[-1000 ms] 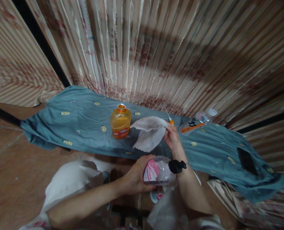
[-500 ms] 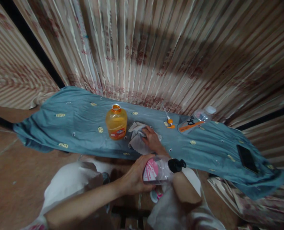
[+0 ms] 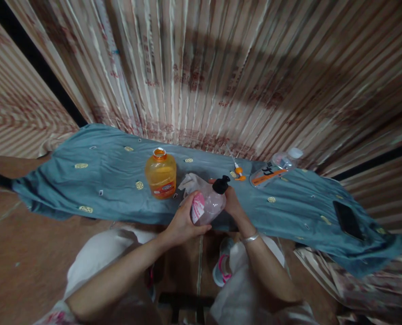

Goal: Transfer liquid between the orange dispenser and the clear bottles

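Observation:
My left hand (image 3: 185, 221) is closed round the lower part of a clear pump bottle (image 3: 213, 205) with a black pump head and a pink and white label. The bottle tilts, its pump pointing up and to the right. Behind it is my right hand (image 3: 232, 201), with a bracelet on the wrist; most of its fingers are hidden by the bottle. A crumpled grey-white cloth (image 3: 189, 181) shows behind the bottle's left side, and whether my right hand grips it is hidden. To the left stands an amber bottle (image 3: 161, 175) with an uncapped neck and a red label.
An orange and white pump top (image 3: 239, 172) lies on the blue-green cloth cover (image 3: 113, 180). Right of it lies a clear bottle (image 3: 272, 170) with a white cap and orange label. A black phone (image 3: 348, 220) rests at the right end. A striped curtain (image 3: 201, 81) hangs behind.
My left hand has raised the pump bottle up and forward over the cloth, tilting it more upright. My right hand, earlier seen on the cloth, is now mostly behind the bottle.

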### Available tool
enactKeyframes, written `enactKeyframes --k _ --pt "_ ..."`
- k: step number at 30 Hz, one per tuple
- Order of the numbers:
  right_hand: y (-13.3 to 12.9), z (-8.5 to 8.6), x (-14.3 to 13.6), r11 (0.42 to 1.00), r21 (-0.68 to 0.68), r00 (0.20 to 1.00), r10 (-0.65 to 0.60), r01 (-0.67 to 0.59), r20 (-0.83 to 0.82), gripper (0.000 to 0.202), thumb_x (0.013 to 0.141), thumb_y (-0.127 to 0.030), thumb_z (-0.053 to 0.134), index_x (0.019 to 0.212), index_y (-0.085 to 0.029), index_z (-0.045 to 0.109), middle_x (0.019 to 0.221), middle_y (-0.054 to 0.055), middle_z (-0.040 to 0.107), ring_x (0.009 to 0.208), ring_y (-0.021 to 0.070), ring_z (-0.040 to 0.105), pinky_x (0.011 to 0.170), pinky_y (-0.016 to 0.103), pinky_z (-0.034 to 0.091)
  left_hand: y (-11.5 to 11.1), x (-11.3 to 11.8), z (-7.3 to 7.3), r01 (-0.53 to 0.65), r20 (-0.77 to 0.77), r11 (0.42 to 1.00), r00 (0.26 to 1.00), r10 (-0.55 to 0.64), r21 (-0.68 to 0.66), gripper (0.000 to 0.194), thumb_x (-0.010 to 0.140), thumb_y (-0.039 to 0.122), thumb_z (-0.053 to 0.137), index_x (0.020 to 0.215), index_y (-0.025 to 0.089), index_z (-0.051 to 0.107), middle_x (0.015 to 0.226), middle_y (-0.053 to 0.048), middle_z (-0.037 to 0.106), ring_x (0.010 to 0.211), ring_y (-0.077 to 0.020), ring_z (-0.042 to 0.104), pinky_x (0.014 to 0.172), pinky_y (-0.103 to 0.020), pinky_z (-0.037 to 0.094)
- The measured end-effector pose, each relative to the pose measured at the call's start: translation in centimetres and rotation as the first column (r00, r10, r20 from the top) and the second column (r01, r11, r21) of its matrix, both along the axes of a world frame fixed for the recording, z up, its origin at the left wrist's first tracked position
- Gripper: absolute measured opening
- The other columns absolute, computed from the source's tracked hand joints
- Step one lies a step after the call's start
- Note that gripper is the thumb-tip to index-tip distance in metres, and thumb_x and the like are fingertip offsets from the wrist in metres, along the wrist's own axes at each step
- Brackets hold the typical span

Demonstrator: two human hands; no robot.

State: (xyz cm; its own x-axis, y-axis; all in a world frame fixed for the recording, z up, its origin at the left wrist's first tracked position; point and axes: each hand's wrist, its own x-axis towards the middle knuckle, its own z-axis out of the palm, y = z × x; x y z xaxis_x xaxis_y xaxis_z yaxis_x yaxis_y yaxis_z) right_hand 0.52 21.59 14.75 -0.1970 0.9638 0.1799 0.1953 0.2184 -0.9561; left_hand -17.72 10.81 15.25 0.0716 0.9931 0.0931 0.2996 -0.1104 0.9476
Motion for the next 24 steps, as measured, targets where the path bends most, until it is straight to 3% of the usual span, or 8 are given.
enactKeyframes --k 3,6,9,14,16,21,24 --pt "0.4 3.8 1.0 0.998 0.03 0.992 -0.048 0.052 -0.116 0.058 0.089 -0.076 0.051 0.101 -0.026 0.078 0.102 0.007 0.08 0.096 0.025 0.073 0.089 0.043 0.059 1.4 0.1 0.2 -0.034 0.003 0.999 0.999 0.034 0.034 0.104 0.061 0.035 0.092 0.151 0.017 0.042 0.153 -0.019 0.056 0.142 -0.0391 0.055 0.123 -0.057 0.04" --pt "-0.6 7.6 1.4 0.992 0.124 0.989 0.003 0.015 -0.148 0.05 0.082 -0.071 0.069 0.106 -0.027 0.078 0.102 0.005 0.079 0.095 0.0245 0.071 0.091 0.041 0.056 2.6 0.5 0.5 -0.05 0.0 0.997 0.999 0.05 0.051 0.102 0.06 0.033 0.092 0.149 0.02 0.044 0.15 -0.016 0.059 0.138 -0.0374 0.059 0.12 -0.055 0.044" --pt "-1.5 9.6 0.7 0.971 0.219 0.996 -0.092 0.093 -0.016 0.04 0.071 -0.058 0.086 0.094 -0.027 0.078 0.09 0.003 0.076 0.086 0.0221 0.067 0.089 0.039 0.055 3.8 1.2 0.6 -0.069 -0.026 0.996 0.997 0.07 0.049 0.1 0.061 0.033 0.091 0.149 0.021 0.044 0.148 -0.015 0.061 0.136 -0.0361 0.061 0.119 -0.055 0.045" --pt "-1.1 8.9 -0.9 0.942 0.236 0.97 -0.245 0.24 -0.009 0.033 0.074 -0.054 0.083 0.086 -0.024 0.076 0.085 0.003 0.075 0.082 0.0212 0.065 0.084 0.038 0.055 5.5 2.0 0.6 -0.092 -0.049 0.993 0.994 0.096 0.075 0.099 0.062 0.033 0.087 0.149 0.017 0.041 0.15 -0.018 0.058 0.14 -0.0373 0.057 0.12 -0.055 0.045" --pt "-0.6 8.5 -1.1 0.954 0.217 0.978 -0.202 0.207 -0.045 0.033 0.077 -0.054 0.08 0.09 -0.024 0.076 0.09 0.003 0.077 0.086 0.0216 0.067 0.085 0.037 0.056 5.9 2.1 0.3 -0.084 -0.036 0.993 0.996 0.087 0.08 0.099 0.063 0.035 0.086 0.149 0.015 0.041 0.149 -0.019 0.059 0.138 -0.0372 0.058 0.119 -0.054 0.046" --pt "0.6 8.5 -0.5 0.99 0.131 0.997 0.063 -0.056 -0.044 0.038 0.078 -0.059 0.075 0.094 -0.025 0.076 0.093 0.001 0.078 0.091 0.021 0.071 0.089 0.037 0.057 6.5 1.9 -1.0 -0.063 -0.011 0.997 0.998 0.064 0.043 0.096 0.063 0.038 0.086 0.147 0.02 0.044 0.141 -0.013 0.065 0.131 -0.034 0.063 0.115 -0.051 0.049" --pt "0.9 8.6 -0.4 0.992 0.126 1.0 -0.011 0.012 -0.009 0.05 0.071 -0.065 0.079 0.098 -0.023 0.073 0.095 0.002 0.078 0.093 0.0216 0.071 0.092 0.038 0.056 6.5 1.6 -1.7 -0.092 -0.021 0.995 0.995 0.093 0.024 0.098 0.062 0.039 0.087 0.148 0.018 0.044 0.142 -0.014 0.064 0.134 -0.0337 0.062 0.116 -0.049 0.048"
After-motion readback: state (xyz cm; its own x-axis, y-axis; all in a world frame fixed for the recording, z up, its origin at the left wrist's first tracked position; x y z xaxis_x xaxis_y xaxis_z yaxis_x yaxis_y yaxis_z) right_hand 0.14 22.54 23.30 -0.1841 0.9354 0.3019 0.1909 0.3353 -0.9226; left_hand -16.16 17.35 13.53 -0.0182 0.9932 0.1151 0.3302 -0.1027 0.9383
